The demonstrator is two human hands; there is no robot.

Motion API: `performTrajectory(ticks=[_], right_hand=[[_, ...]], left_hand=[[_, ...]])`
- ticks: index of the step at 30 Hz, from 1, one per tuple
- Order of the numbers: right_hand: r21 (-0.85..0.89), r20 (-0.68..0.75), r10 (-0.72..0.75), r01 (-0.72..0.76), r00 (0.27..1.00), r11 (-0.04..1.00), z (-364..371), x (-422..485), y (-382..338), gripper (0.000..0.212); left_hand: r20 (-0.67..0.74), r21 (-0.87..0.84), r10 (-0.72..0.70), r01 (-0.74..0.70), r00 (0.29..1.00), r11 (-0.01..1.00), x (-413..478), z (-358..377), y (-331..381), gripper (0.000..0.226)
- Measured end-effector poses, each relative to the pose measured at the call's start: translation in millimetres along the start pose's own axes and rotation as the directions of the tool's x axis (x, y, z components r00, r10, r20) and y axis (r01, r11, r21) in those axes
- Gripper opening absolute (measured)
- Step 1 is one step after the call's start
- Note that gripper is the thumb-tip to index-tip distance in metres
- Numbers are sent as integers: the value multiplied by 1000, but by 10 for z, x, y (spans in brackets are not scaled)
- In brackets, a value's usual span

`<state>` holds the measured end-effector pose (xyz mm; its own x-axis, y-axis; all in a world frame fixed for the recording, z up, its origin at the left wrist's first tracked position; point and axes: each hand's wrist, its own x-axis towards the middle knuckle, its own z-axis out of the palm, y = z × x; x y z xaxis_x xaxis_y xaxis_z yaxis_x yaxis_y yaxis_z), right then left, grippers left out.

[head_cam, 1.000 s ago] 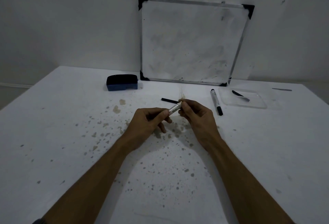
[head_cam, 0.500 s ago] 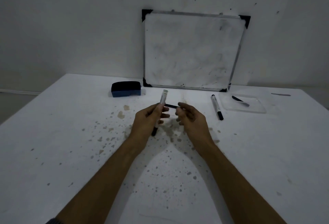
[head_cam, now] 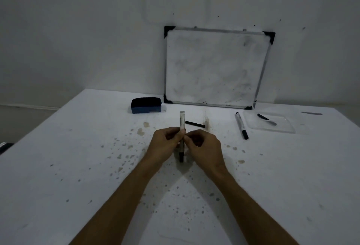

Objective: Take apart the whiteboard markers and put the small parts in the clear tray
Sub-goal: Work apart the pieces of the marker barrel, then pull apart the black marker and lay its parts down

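I hold a grey marker body (head_cam: 182,122) upright over the middle of the table, its black end pointing down. My left hand (head_cam: 166,144) grips its middle. My right hand (head_cam: 202,147) pinches the same marker from the right side, fingers closed on it. A short black cap or part (head_cam: 194,124) lies just behind the hands. A whole marker (head_cam: 241,125) lies to the right. The clear tray (head_cam: 280,129) sits at the far right with a small dark part (head_cam: 266,119) in it.
A whiteboard (head_cam: 216,67) leans on the wall at the back. A blue and black eraser (head_cam: 146,105) sits left of it. A thin grey strip (head_cam: 311,113) lies beyond the tray. The white table (head_cam: 78,166) is speckled with stains.
The marker turned from lying across both hands to standing upright. My right hand let go for a moment, then came back and closed on the marker's middle.
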<state>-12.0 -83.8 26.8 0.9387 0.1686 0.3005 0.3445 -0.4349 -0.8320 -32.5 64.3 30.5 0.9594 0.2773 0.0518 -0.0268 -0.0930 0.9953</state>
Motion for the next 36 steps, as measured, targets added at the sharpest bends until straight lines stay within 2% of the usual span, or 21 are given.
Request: performTrajectory(ticks=[3, 6, 8, 12, 14, 19, 22, 24, 26, 29, 31, 33, 36], right_hand=[[-83, 14, -66, 67, 998, 994, 6, 9, 41, 8], [-246, -32, -116, 105, 993, 964, -93, 47, 173, 7], [-375, -29, -127, 107, 992, 921, -143, 85, 283, 14], [-492, -40, -93, 61, 995, 868, -139, 124, 361, 43], [-527, -31, -52, 28, 998, 849, -116, 127, 389, 56], [-496, -32, -22, 3, 999, 868, -106, 133, 413, 59], [-459, -28, -6, -7, 1000, 888, -130, 130, 379, 59], [-427, -18, 8, -15, 1000, 904, -159, 123, 364, 58], [-373, -3, 33, -32, 999, 927, -203, 116, 353, 55], [-275, 16, 74, -67, 997, 959, -350, 135, 346, 47], [-237, -40, 80, -87, 996, 968, -506, 163, 351, 38], [-240, -166, 59, -98, 984, 966, -675, 195, 383, 29], [-275, -321, 39, -132, 946, 952, -875, 217, 490, 24]], left_hand=[[-92, 120, 10, 1, 996, 993, 105, -99, 1, 32], [-276, 400, 120, 1, 954, 916, 329, -210, 33, 27], [-341, 549, 188, 33, 921, 835, 474, -254, 23, 23], [-389, 730, 186, 179, 902, 660, 603, -242, -48, 30], [-393, 769, 205, 198, 896, 608, 620, -214, -84, 32], [-379, 739, 204, 163, 903, 653, 638, -185, -120, 32], [-380, 714, 201, 148, 903, 685, 578, -162, -145, 40], [-396, 741, 226, 164, 890, 651, 468, -115, -140, 54], [-355, 773, 327, 78, 876, 629, 348, -26, -121, 58], [-143, 768, 523, -239, 840, 594, 227, 194, -108, 35], [11, 690, 517, -380, 856, 616, 147, 397, -105, 28], [133, 612, 453, -433, 881, 662, 86, 580, -133, 31], [288, 605, 436, -515, 853, 607, 64, 707, -225, 39]])
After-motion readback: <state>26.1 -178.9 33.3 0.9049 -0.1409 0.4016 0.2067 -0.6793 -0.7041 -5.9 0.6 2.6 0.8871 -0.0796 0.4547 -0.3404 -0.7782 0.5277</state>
